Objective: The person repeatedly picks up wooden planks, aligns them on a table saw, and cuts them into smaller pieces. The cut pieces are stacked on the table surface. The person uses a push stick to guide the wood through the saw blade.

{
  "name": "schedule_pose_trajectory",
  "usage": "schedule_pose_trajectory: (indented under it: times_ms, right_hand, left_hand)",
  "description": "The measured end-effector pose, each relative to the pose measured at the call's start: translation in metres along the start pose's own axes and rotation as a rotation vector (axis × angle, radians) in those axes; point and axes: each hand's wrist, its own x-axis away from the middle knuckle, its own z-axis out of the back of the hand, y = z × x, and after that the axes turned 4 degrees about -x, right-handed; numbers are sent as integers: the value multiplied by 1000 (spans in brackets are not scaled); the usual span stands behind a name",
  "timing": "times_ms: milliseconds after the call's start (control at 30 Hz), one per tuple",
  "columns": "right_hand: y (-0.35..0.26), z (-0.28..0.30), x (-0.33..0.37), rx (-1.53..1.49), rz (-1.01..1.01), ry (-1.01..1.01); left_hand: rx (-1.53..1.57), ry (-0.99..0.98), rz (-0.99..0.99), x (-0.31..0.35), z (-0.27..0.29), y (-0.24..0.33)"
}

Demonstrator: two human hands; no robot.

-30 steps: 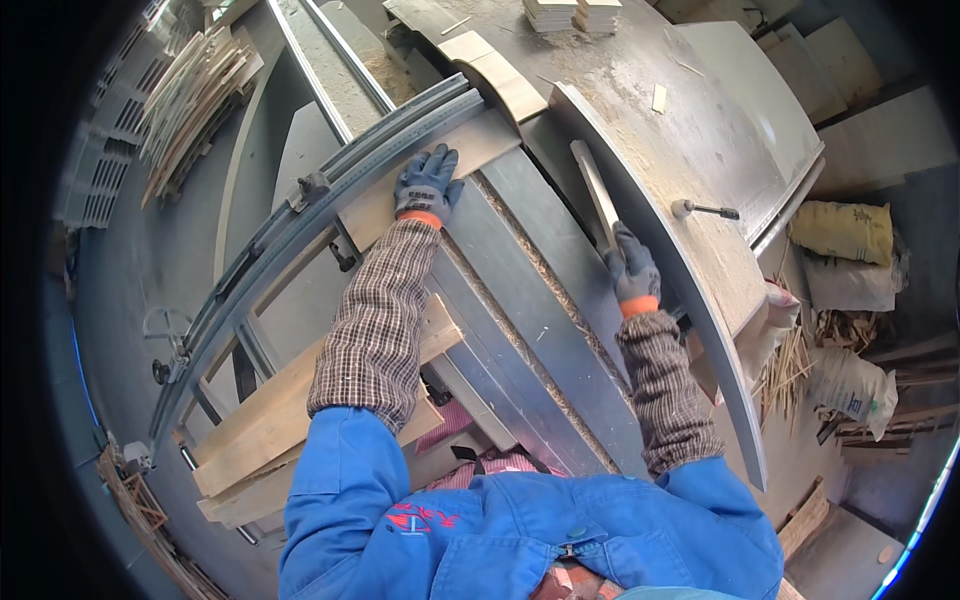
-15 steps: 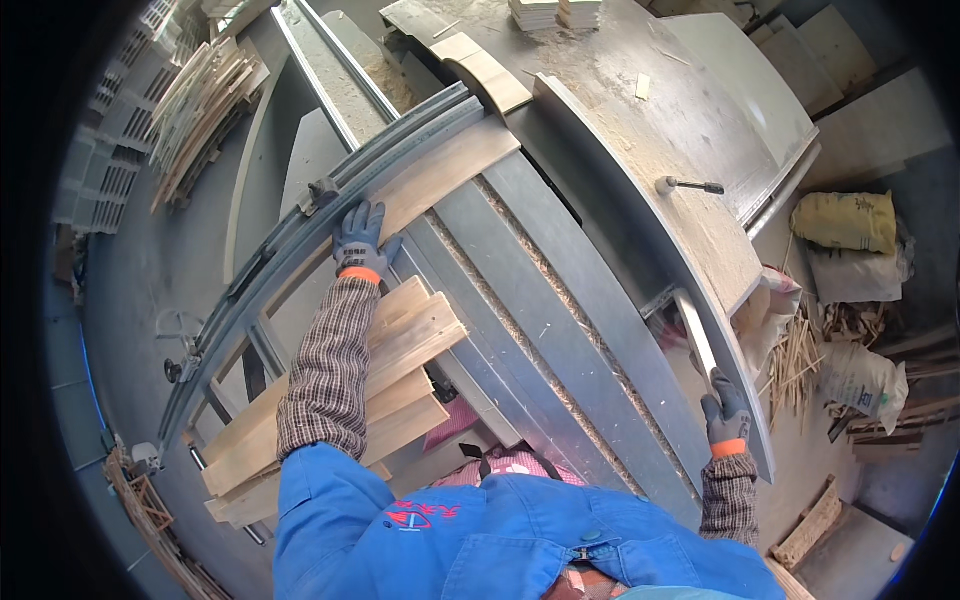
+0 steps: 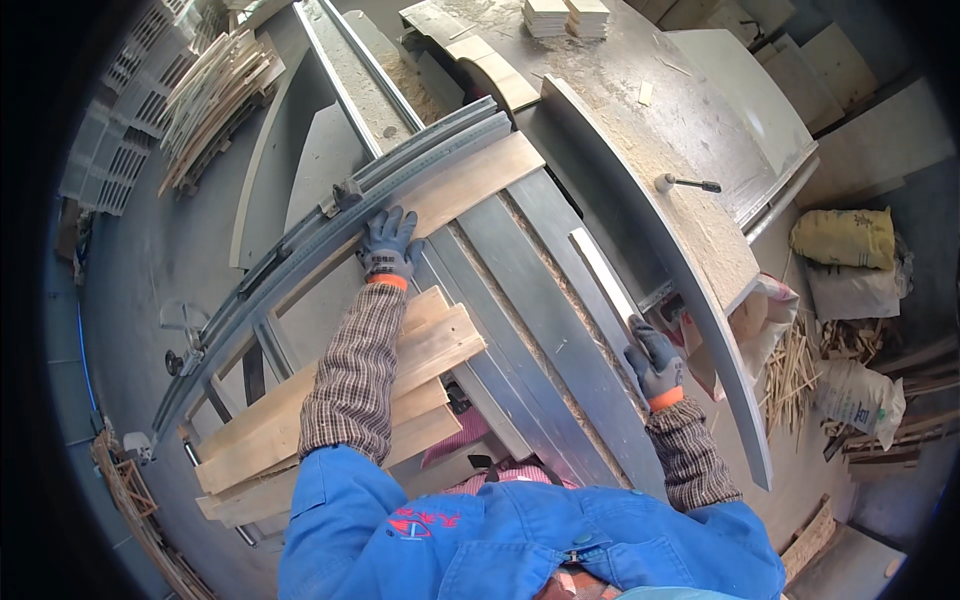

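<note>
My left hand (image 3: 390, 243), in a grey glove, rests on the near end of a wooden board (image 3: 480, 185), fingers stretched out. That board lies against a long metal fence (image 3: 430, 147) across the grooved metal machine table (image 3: 520, 270). In my right hand (image 3: 655, 360), also gloved, is a narrow pale wood strip (image 3: 603, 272), gripped at its near end. The strip points away from me over the right side of the table. Under my left forearm lie several loose planks (image 3: 430, 345), stacked unevenly.
A long upright guide plate (image 3: 680, 240) curves along the table's right side. Beyond it, a dusty surface carries a handled metal tool (image 3: 687, 184) and small stacked boards (image 3: 565, 18). Sacks (image 3: 845, 238) and thin offcuts (image 3: 795, 370) lie on the right. Stacked slats (image 3: 220, 100) stand far left.
My right hand has moved left with the strip, from beside the guide plate to over the table. My left hand stays on the board; the whole view has shifted slightly.
</note>
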Motion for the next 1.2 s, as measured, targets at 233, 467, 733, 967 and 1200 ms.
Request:
schedule_pose_trajectory:
  times_ms: [233,467,733,967,1200]
  right_hand:
    - [28,-34,-47,-91,-22,41]
    - [39,-51,-88,-232,-39,57]
    - [47,-44,-119,-218,-97,43]
    - [51,-40,-158,-495,-270,144]
    - [64,-41,-184,-596,-290,94]
  left_hand:
    - [-33,80,-1,-2,9,22]
    - [109,-1,-15,5,-3,18]
    - [185,-172,-35,-34,16,86]
    - [99,-217,36,-75,14,91]
    - [61,-235,123,-91,24,93]
